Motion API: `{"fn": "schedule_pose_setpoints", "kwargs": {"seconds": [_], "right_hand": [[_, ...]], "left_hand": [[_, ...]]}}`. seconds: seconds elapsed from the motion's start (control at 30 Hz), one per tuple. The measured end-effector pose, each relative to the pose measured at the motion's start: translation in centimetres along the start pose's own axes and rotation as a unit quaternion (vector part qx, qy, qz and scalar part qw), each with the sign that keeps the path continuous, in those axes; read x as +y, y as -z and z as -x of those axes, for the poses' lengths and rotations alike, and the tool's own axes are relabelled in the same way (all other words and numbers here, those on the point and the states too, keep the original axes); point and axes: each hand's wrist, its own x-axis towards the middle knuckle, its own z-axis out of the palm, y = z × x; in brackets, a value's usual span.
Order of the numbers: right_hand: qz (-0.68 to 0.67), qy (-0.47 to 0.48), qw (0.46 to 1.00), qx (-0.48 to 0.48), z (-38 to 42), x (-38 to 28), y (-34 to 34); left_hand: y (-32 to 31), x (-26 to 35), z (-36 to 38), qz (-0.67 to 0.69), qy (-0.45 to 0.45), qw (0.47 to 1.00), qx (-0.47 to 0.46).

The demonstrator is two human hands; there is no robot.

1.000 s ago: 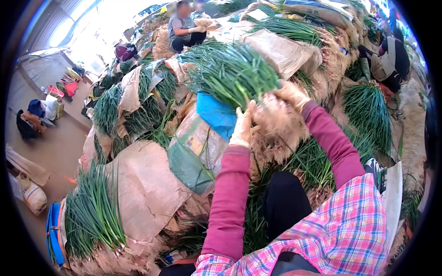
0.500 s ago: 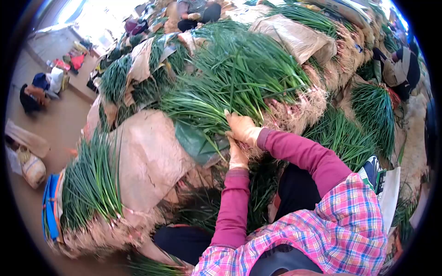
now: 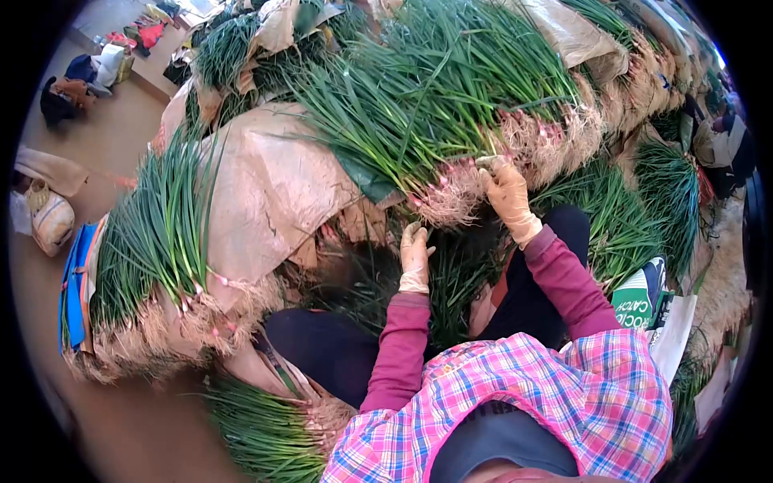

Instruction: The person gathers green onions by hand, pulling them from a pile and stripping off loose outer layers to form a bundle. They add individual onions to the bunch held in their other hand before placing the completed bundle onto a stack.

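A broad bunch of spring onions [image 3: 419,105] lies across the pile in front of me, green leaves pointing up and left, pinkish bulbs and pale stringy roots [image 3: 455,197] toward me. My right hand [image 3: 509,197], in a tan glove, is at the right side of the nearest roots with its fingertips drawn together; what they pinch is too small to make out. Below the roots, a little to the left, is my gloved left hand [image 3: 415,256]. Its fingers are loosely bent, the thumb stands apart, and nothing shows in it.
A brown sheet [image 3: 278,181] covers the pile at left, beside another spring onion bunch [image 3: 165,233]. More green bunches [image 3: 612,213] lie at right, and one [image 3: 266,427] near my knee. Bags [image 3: 52,213] sit on the floor at far left. Another person [image 3: 721,149] is at the right edge.
My hands were close together on the near spring onions; now they are apart, the right at the root ends, the left lower and free of the bunch. The view has tilted downward.
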Motion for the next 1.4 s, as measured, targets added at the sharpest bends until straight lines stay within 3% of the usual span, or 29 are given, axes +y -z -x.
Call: {"fn": "schedule_pose_setpoints", "kwargs": {"seconds": [0.1,0.2,0.27,0.33,0.4,0.43,0.53,0.6,0.63,0.67,0.73,0.8,0.87,0.93,0.97,1.0,1.07,1.1,1.13,1.17,1.2,1.23,1.27,1.3,1.33,1.37,1.4], "right_hand": [[0.101,0.100,0.990,0.001,0.4,-0.2,-1.3],[0.044,0.085,0.995,-0.037,2.1,-3.9,-2.8],[0.079,0.118,0.988,-0.064,4.0,-3.8,-5.3],[0.131,0.131,0.973,-0.139,5.2,-4.3,-7.9],[0.276,0.149,0.945,-0.093,5.0,-3.3,-12.1],[0.368,0.083,0.911,-0.164,3.8,-3.8,-13.6],[0.454,-0.003,0.877,-0.156,0.9,1.0,-19.2],[0.259,0.067,0.952,-0.146,1.2,-2.8,-16.8],[-0.029,-0.149,0.954,-0.260,1.4,-4.2,-15.6],[-0.151,-0.180,0.923,-0.305,2.2,-4.8,-14.5],[-0.254,-0.173,0.881,-0.361,5.7,-6.7,-12.5],[-0.288,-0.242,0.880,-0.292,8.5,-6.2,-12.9],[-0.306,-0.239,0.884,-0.259,8.6,-6.1,-12.9],[-0.319,-0.308,0.845,-0.298,9.1,-6.0,-12.9],[-0.328,-0.281,0.862,-0.265,9.7,-6.0,-13.8],[-0.385,-0.284,0.839,-0.258,10.0,-5.9,-14.0],[-0.566,-0.385,0.707,-0.176,9.3,-3.3,-15.0],[-0.515,-0.369,0.761,-0.140,9.8,-2.7,-15.3],[-0.301,-0.154,0.913,-0.228,11.0,-2.5,-15.7],[-0.184,-0.032,0.929,-0.319,12.9,-2.5,-15.6],[-0.057,0.088,0.912,-0.397,14.3,-2.3,-15.3],[0.117,0.031,0.898,-0.423,14.3,-3.5,-15.0],[0.182,0.066,0.937,-0.292,13.1,-3.9,-14.8],[0.201,0.111,0.964,-0.137,10.9,-3.6,-14.9],[0.224,0.044,0.972,-0.059,8.2,-2.8,-15.2],[0.277,0.039,0.957,-0.078,6.2,-2.2,-15.1],[0.326,0.035,0.940,-0.094,4.4,-1.6,-14.9]], "left_hand": [[1.5,0.4,-0.1,0.002,-0.035,0.999,0.008],[2.8,1.6,0.5,0.029,-0.080,0.996,0.022],[3.8,2.3,1.9,0.051,-0.096,0.993,0.040],[4.6,2.3,4.0,0.043,-0.112,0.991,0.052],[5.0,1.6,5.6,0.028,-0.141,0.988,0.061],[5.0,1.5,6.3,0.012,-0.163,0.985,0.050],[5.1,2.7,7.3,0.003,-0.218,0.976,0.021],[5.9,3.5,7.8,-0.001,-0.244,0.969,0.021],[6.0,3.9,7.9,0.013,-0.253,0.966,0.047],[5.9,4.4,8.3,0.030,-0.259,0.963,0.074],[6.7,5.4,8.6,0.027,-0.182,0.982,-0.033],[6.6,3.8,7.8,0.168,-0.058,0.975,-0.132],[5.4,3.9,8.6,0.146,-0.037,0.982,-0.113],[4.7,4.0,9.3,0.214,-0.042,0.975,-0.052],[5.6,4.3,9.6,0.196,-0.044,0.977,-0.076],[6.0,4.4,10.0,0.193,-0.036,0.977,-0.086],[6.6,5.7,11.1,0.228,-0.018,0.961,-0.154],[6.5,5.9,11.7,0.254,-0.040,0.953,-0.160],[6.0,7.0,13.0,0.210,-0.111,0.965,-0.113],[6.3,7.0,13.2,0.198,-0.178,0.960,-0.087],[6.5,7.0,13.3,0.187,-0.243,0.950,-0.060],[6.9,7.4,13.1,0.207,-0.273,0.937,-0.066],[7.2,8.2,13.4,0.190,-0.233,0.954,-0.019],[7.6,7.9,13.0,0.183,-0.203,0.961,-0.029],[8.1,7.1,12.5,0.173,-0.173,0.969,-0.036],[7.7,5.5,11.8,0.260,-0.142,0.954,-0.046],[8.3,4.5,11.3,0.235,-0.103,0.964,-0.073]]}}
